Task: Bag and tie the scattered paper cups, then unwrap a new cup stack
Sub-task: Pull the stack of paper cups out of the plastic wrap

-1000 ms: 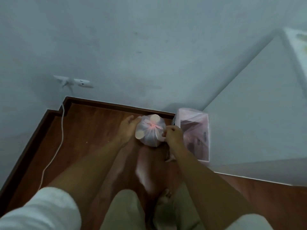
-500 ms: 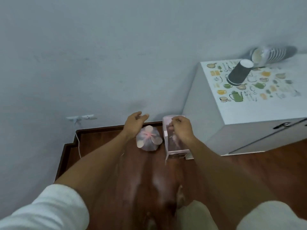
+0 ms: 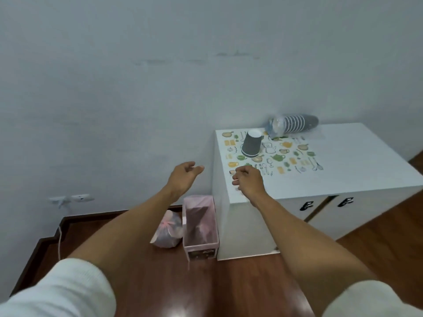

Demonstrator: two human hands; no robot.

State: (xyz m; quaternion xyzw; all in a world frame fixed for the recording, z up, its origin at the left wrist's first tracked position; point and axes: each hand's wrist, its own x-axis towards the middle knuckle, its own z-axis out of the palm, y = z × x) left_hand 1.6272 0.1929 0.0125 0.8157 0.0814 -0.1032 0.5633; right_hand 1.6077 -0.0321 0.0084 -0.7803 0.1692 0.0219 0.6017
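Both hands, the left hand (image 3: 185, 173) and right hand (image 3: 248, 179), are held empty with loosely curled fingers at mid-frame, the tied bag of cups (image 3: 168, 231) being set on the floor at lower centre, seemingly so the wrapped cup stack (image 3: 294, 125) on the tabletop (image 3: 354, 156) at upper right can be reached.

Both arms reached forward, bare from the elbow, with white sleeves pushed up. The left hand (image 3: 184, 175) was raised in the air, its fingers loosely curved and holding nothing. The right hand (image 3: 248, 178) was palm down, its fingers loosely curled, also holding nothing.
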